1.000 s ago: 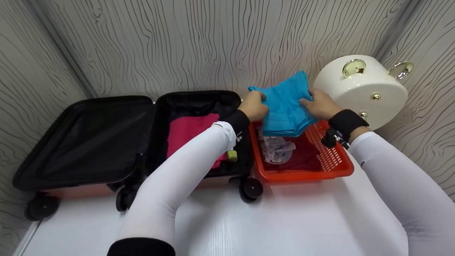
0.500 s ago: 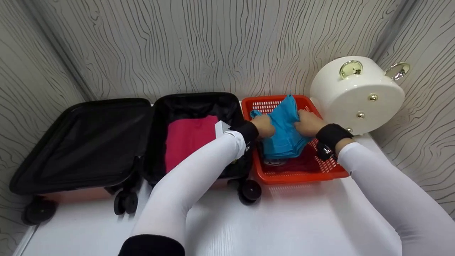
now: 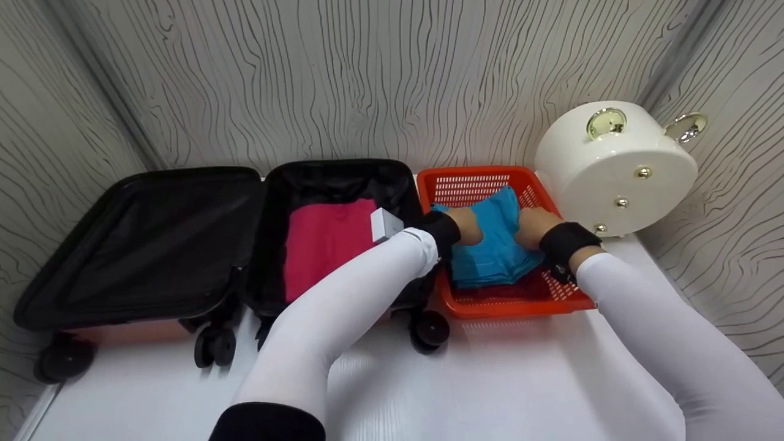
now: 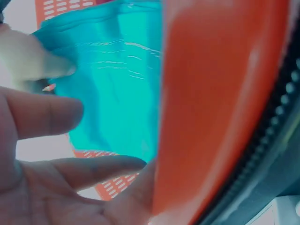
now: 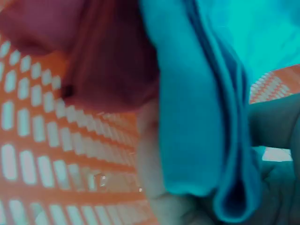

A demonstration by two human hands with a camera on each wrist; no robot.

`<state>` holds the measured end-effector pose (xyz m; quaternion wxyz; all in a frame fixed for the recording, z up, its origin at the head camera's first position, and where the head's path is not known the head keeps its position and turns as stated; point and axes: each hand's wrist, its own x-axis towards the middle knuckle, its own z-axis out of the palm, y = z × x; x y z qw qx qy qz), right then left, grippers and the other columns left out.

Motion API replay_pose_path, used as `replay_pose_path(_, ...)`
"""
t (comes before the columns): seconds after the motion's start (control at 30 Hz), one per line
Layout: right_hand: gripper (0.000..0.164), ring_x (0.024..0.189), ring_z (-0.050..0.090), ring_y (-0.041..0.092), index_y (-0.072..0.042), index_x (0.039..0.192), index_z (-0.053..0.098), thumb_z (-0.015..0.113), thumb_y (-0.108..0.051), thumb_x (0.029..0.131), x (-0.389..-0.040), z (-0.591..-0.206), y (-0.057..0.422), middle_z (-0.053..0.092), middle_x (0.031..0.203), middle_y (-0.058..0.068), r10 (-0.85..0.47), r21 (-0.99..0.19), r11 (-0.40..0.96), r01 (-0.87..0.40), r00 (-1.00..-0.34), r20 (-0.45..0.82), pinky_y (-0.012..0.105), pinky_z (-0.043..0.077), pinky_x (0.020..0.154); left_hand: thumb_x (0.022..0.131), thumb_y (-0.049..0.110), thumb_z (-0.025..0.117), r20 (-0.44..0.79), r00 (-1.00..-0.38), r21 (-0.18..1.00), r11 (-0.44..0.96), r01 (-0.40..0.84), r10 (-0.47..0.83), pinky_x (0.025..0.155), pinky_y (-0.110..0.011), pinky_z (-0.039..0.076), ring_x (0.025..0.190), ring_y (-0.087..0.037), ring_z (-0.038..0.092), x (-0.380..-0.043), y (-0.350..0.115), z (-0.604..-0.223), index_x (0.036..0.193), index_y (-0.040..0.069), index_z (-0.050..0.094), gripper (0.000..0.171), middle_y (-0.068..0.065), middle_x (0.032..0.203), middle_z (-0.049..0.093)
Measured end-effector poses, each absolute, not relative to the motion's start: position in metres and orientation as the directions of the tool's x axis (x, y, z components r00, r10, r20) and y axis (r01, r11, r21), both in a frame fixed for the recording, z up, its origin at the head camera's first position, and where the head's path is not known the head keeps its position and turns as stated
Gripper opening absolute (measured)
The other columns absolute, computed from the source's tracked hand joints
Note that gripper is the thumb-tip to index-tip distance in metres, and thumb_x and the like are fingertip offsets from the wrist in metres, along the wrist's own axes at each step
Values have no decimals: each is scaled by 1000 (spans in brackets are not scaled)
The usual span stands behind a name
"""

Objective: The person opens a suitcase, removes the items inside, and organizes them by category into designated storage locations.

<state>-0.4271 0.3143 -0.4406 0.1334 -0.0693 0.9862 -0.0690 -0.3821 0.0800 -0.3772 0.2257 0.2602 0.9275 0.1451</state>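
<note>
A folded blue garment lies low in the orange-red plastic basket. My left hand is at its left side; in the left wrist view its fingers are spread before the cloth, beside the basket's smooth wall. At the opposite side is my right hand. Its fingers and thumb grip the garment's folded edge in the right wrist view. Dark red cloth sits next to that edge. In the head view the fingertips of both hands are hidden.
An open black-lined suitcase stands left of the basket, holding pink cloth and a small white box. Its other half lies further left. A cream twin-bell clock-shaped object stands behind on the right, near the patterned wall.
Both hands have moved down into the basket with the blue garment, which was held above the rim a second ago. The white box in the suitcase has come into view.
</note>
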Motion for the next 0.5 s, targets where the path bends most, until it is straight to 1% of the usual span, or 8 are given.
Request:
replay_pose_path(0.1, 23, 84, 64, 41, 13, 107, 67, 67, -5, 93, -411, -432, 306, 69, 97, 28, -177, -107, 982, -154, -950, -259, 56, 59, 84, 107, 14, 51, -307, -774, 418, 809, 412, 553, 57, -25, 26, 56, -10, 27, -382, 78, -378, 64, 16, 37, 46, 5, 65, 32)
replay_pose_path(0.17, 21, 84, 66, 41, 14, 106, 68, 68, -1, 91, -406, -432, 305, 71, 97, 30, -203, -94, 978, -186, -953, -224, 60, 60, 85, 107, 13, 52, -301, -767, 428, 799, 422, 567, 58, -25, 26, 55, -10, 26, -382, 79, -379, 64, 16, 37, 46, 5, 64, 31)
replay_pose_path(0.27, 14, 83, 69, 40, 10, 99, 71, 69, 2, 88, -402, -432, 305, 74, 95, 30, -225, -67, 974, -217, -965, -135, 63, 60, 86, 108, 11, 48, -341, -729, 428, 788, 442, 594, 59, -27, 23, 56, -10, 21, -383, 81, -380, 64, 16, 36, 46, 5, 64, 27)
replay_pose_path(0.37, 9, 84, 70, 43, 9, 95, 70, 67, 5, 88, -397, -429, 301, 74, 95, 31, -248, -47, 968, -245, -966, -69, 65, 60, 85, 111, 9, 42, -409, -675, 383, 787, 484, 614, 61, -28, 21, 59, -11, 18, -382, 85, -381, 66, 15, 34, 46, 4, 67, 25)
replay_pose_path(0.4, 8, 85, 71, 44, 9, 95, 69, 66, 6, 90, -392, -424, 296, 73, 95, 32, -258, -44, 966, -255, -964, -63, 65, 60, 86, 111, 10, 41, -430, -663, 361, 790, 496, 613, 63, -28, 22, 61, -11, 19, -382, 86, -381, 67, 15, 35, 45, 3, 69, 26)
replay_pose_path(0.5, 10, 91, 70, 47, 11, 99, 68, 65, 5, 92, -381, -418, 286, 72, 100, 34, -278, -19, 960, -278, -958, -72, 65, 60, 87, 112, 12, 40, -472, -631, 281, 783, 555, 616, 68, -27, 26, 69, -14, 30, -380, 88, -380, 73, 14, 37, 39, 1, 76, 31)
